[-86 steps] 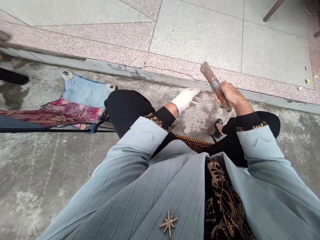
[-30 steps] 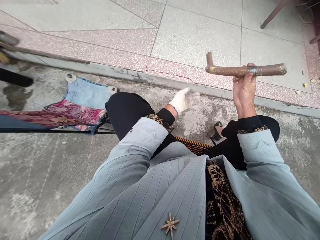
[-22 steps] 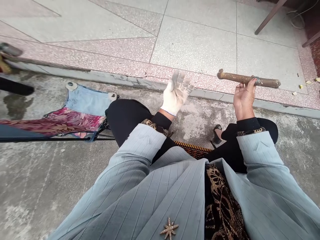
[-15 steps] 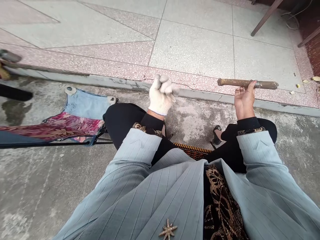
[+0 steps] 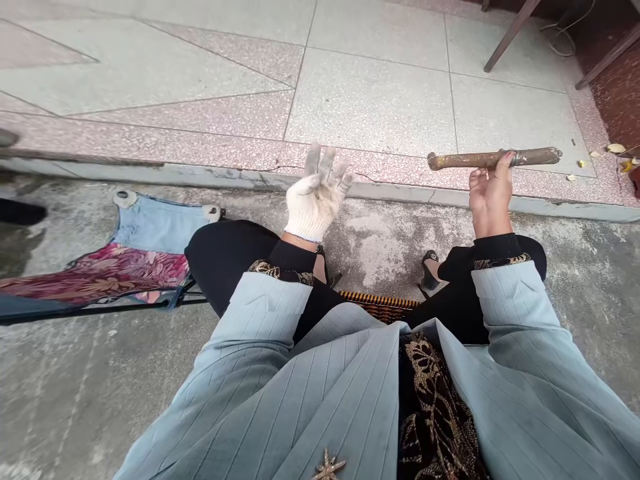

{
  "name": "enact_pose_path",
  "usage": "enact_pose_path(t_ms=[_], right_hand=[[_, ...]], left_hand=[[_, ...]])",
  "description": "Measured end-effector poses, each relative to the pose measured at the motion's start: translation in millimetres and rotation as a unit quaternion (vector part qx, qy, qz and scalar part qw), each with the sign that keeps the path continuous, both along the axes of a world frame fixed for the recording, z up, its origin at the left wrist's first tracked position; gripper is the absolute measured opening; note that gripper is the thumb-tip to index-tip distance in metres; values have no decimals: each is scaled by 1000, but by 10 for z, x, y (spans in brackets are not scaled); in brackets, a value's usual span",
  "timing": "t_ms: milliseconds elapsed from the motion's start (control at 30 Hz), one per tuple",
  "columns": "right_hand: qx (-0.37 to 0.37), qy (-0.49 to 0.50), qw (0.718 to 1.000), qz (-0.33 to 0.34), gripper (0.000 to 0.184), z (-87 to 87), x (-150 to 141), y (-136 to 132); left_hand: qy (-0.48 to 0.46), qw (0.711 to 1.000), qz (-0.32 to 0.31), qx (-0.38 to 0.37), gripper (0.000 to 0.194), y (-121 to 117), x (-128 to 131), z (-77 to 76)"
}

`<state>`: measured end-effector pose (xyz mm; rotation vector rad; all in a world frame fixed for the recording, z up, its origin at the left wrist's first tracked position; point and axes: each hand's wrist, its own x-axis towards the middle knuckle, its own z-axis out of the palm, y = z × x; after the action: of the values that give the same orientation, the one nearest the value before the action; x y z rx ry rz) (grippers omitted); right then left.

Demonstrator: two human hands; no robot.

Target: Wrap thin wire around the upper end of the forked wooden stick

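My left hand [image 5: 315,197], in a white knit glove, is raised above my left knee with its fingers stretched up and apart, holding nothing. My bare right hand [image 5: 487,200] is lifted over my right knee, palm toward me, and grips a long brown rusty tool [image 5: 493,159] that lies level across the fingertips. The tool has a metal band [image 5: 517,158] near its right end. I sit low in a grey pinstriped jacket and black trousers, knees apart, over a patch of bare concrete [image 5: 380,233].
A folding stool with blue and red flowered cloth [image 5: 125,257] stands at my left. Ahead runs a raised kerb [image 5: 200,177] with pink and grey terrazzo tiles behind it. Dark furniture legs [image 5: 510,33] and a cable show at the top right. A woven mat edge [image 5: 380,303] lies between my legs.
The left hand rose from the ground, curled into a fist and has spread open again. The right hand lifted the tool and turned it level. The view has tilted upward a little.
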<state>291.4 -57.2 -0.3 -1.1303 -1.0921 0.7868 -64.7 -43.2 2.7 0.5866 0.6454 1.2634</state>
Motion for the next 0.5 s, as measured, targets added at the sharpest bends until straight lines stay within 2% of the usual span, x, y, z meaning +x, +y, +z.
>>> enact_pose_path(t_ms=[167,300,400,500], right_hand=[[8,41,997,-63,72,-59,-65,21],[-3,96,985,-140,64,-69,-77,26],[-4,70,993,-97,63,-18,-95,7],[-1,16,999,-32,71,73,-145,-15]], left_hand=[[31,999,33,22,49,-15,22,-5],[32,999,39,21,40,-20,2,31],[44,998,47,16,34,-23,-3,66],[52,997,50,15,32,-11,-9,67]])
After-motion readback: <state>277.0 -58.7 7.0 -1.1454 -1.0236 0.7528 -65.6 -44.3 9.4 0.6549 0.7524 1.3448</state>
